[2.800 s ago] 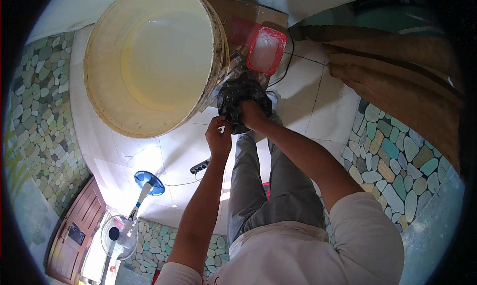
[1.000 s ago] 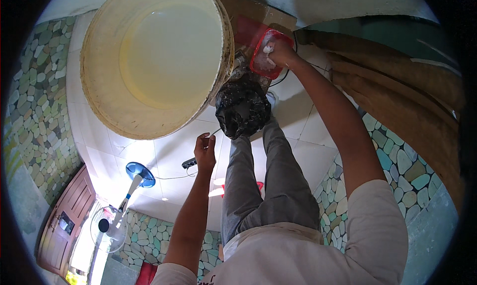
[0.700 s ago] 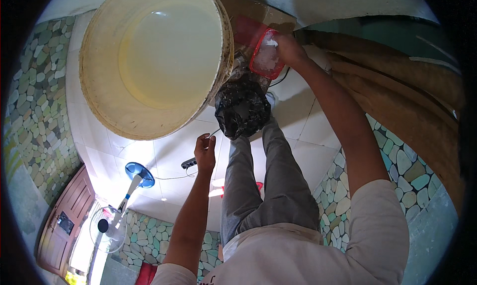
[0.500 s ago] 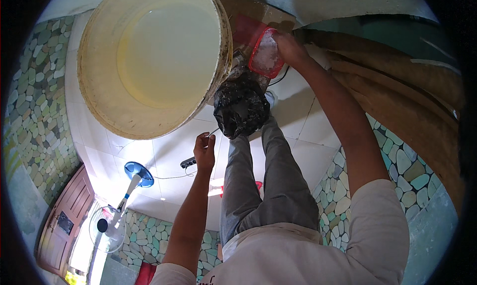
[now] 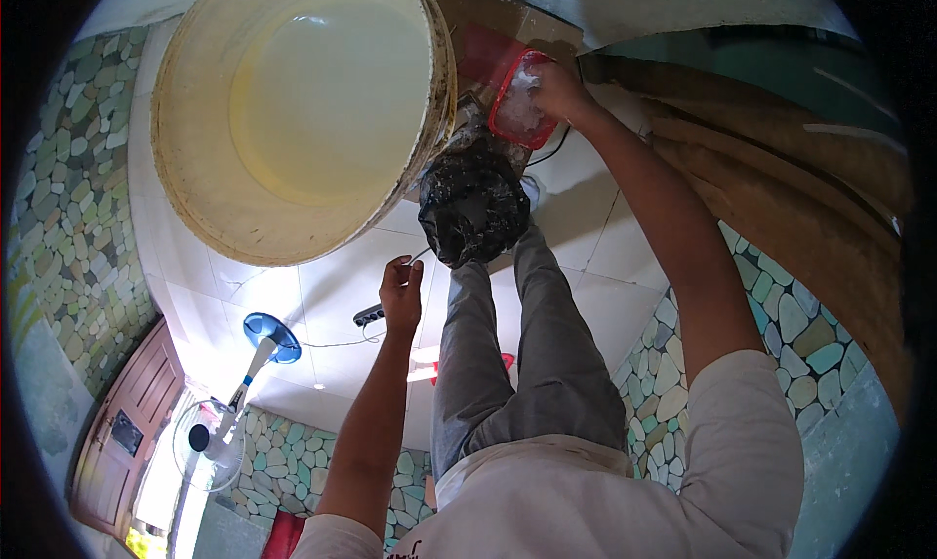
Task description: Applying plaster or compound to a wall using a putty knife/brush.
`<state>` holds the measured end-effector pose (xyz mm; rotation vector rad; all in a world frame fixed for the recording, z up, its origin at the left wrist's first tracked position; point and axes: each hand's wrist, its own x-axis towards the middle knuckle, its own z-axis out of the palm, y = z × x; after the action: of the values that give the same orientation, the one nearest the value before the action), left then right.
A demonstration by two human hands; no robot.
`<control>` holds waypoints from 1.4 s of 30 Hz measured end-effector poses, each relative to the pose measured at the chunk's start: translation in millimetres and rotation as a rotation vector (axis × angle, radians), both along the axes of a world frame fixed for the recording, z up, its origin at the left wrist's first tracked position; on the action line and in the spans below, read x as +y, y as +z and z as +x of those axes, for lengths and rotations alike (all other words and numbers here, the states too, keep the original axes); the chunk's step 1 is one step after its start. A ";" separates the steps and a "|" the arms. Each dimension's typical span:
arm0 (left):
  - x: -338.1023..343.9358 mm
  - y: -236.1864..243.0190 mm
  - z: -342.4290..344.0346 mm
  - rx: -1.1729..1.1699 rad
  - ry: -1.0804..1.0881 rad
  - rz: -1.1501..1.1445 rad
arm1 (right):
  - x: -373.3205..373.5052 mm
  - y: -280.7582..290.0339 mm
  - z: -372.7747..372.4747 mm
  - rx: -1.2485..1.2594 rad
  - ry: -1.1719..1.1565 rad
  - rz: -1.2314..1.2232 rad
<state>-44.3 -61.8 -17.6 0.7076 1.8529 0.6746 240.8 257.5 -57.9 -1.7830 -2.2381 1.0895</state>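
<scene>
My right hand reaches into a red plastic container of white, flaky material. Its fingertips are in the material, so their grip is hidden. Lower and to the left, my left hand has its fingers pinched on a thin rod whose far end runs toward a crumpled black plastic bag. The bag lies just in front of my legs, with pale specks on it. A large cream tub, holding cloudy yellowish liquid, stands ahead on the left.
A black power strip lies on the white tiles near my left hand. Farther left stands a fan with a blue base. A brown board-like surface is on the right. A red object shows behind my legs.
My right hand has moved slightly, its fingers going farther into the white material in the red container. My left hand stays almost where it was.
</scene>
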 end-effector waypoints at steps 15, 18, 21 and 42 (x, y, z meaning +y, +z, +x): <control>0.6 -0.4 9.7 -0.003 0.020 0.027 | -44.0 2.1 -16.1 0.029 0.081 0.113; 0.1 3.7 8.0 -0.037 0.023 -0.005 | -50.2 -0.8 -22.0 0.123 0.051 0.165; 2.0 6.5 8.0 -0.022 0.006 -0.013 | -51.6 -2.4 -22.5 0.121 0.033 0.185; 5.4 1.0 9.3 -0.011 0.035 0.001 | -16.0 8.5 -3.9 -0.025 -0.233 0.062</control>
<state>-35.0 -56.4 -16.6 0.6722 1.8584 0.7004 236.9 241.5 -49.4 -1.9792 -1.9897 0.9474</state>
